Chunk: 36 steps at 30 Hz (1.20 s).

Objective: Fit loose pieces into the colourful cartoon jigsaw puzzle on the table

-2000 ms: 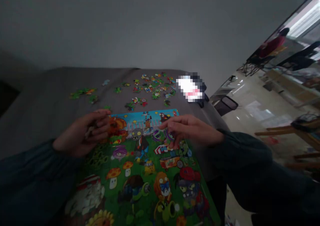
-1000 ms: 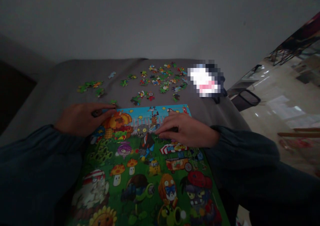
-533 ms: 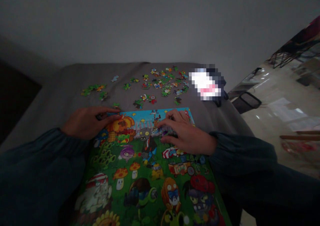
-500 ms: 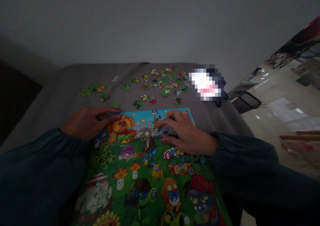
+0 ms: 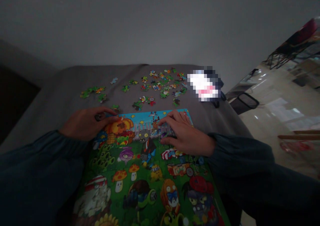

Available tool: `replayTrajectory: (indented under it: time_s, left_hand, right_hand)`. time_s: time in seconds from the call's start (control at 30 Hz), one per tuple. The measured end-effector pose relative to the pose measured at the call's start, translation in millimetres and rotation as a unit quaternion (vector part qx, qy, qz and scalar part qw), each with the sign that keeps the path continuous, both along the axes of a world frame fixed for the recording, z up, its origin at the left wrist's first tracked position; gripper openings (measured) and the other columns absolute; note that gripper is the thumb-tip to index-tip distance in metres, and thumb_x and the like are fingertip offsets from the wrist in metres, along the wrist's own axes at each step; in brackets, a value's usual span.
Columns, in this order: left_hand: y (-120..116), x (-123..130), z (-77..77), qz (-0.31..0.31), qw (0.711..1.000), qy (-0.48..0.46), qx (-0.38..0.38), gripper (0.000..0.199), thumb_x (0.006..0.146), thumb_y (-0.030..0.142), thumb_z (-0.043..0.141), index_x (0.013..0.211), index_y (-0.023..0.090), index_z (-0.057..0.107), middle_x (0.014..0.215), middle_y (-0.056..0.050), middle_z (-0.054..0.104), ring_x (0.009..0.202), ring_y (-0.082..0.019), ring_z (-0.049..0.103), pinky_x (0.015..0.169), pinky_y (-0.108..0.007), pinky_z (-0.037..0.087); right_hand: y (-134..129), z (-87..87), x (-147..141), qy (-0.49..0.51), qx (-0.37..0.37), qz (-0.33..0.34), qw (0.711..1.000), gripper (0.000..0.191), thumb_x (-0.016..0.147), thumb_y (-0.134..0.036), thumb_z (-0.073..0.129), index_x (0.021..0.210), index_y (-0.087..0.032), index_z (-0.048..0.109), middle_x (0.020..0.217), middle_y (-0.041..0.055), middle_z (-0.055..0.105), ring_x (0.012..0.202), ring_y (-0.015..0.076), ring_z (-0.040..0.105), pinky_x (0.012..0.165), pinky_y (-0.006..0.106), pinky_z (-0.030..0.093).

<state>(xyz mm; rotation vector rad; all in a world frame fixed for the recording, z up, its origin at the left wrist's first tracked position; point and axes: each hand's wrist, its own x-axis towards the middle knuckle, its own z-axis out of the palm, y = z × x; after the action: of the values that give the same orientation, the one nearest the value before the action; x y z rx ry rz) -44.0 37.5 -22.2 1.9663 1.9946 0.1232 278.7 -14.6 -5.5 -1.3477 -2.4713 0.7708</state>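
Observation:
A colourful cartoon jigsaw puzzle, with zombies, mushrooms and a pumpkin on a green ground, lies in front of me. At its upper left corner, my left hand is closed, its thumb on the pumpkin and its forefinger along the edge. My right hand rests on the upper right part, fingers bent and thumb apart, nothing seen held. It covers some of the picture. Just beyond the top edge, near my left fingertips, lies a loose green puzzle piece.
Many loose puzzle pieces are scattered across the grey cloth behind the puzzle. A smaller group of pieces lies to the left. A blurred-out white and dark object stands at the right, near the cloth's edge. A wall rises behind.
The whole view has shifted slightly. Both hands keep nearly the same places on the puzzle, and no piece has visibly moved.

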Motion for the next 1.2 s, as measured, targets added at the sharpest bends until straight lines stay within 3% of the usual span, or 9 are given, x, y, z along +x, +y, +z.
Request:
replayTrajectory:
  time_s: [0.27,0.57,0.7,0.83,1.2]
  left_hand:
    - [1.0,-0.9,-0.1,0.023,1.000,0.020,0.001,0.057,0.074,0.073,0.048,0.104,0.031,0.072,0.082,-0.001,0.068,0.075,-0.024,0.065,0.062,-0.030,0.043]
    - [0.4,-2.0,-2.6,0.029,0.999,0.017,0.008,0.058,0.072,0.074,0.048,0.104,0.032,0.071,0.078,0.000,0.068,0.074,-0.023,0.065,0.060,-0.029,0.044]
    - [-1.2,-0.2,-0.2,0.021,1.000,0.006,0.013,0.059,0.071,0.073,0.047,0.105,0.031,0.071,0.077,0.000,0.069,0.073,-0.024,0.065,0.059,-0.029,0.044]
    - [-1.4,0.5,0.6,0.026,1.000,0.008,0.006,0.061,0.070,0.075,0.048,0.106,0.032,0.071,0.078,-0.001,0.070,0.073,-0.025,0.066,0.058,-0.029,0.044]
    - [-2.4,0.0,-0.8,0.032,0.999,0.017,-0.005,0.063,0.071,0.077,0.047,0.110,0.032,0.070,0.083,-0.002,0.070,0.075,-0.026,0.065,0.060,-0.030,0.044]
  right_hand:
    - [1.2,-1.7,-1.4,-0.020,-0.006,-0.028,0.999,0.040,0.085,-0.034,0.072,0.120,-0.023,0.056,0.122,0.0088,0.049,0.112,0.0289,0.046,0.100,0.051,0.033]
    - [9.5,1.5,6.8,-0.013,-0.012,-0.024,1.000,0.048,0.084,-0.052,0.070,0.118,-0.022,0.055,0.118,0.0079,0.049,0.111,0.0280,0.045,0.095,0.044,0.034]
    - [18.0,13.1,23.8,0.025,-0.025,0.058,0.998,0.034,0.090,-0.046,0.066,0.115,-0.023,0.061,0.112,0.0060,0.050,0.107,0.0238,0.047,0.094,0.040,0.034]
    - [19.9,16.4,35.1,-0.024,0.003,0.143,0.989,0.032,0.082,-0.036,0.077,0.109,-0.022,0.066,0.112,0.0069,0.051,0.109,0.0255,0.045,0.093,0.041,0.033]
    - [14.3,11.7,30.0,-0.022,-0.006,0.149,0.989,0.028,0.089,-0.038,0.069,0.108,-0.018,0.062,0.112,0.0084,0.052,0.108,0.0250,0.045,0.095,0.042,0.033]
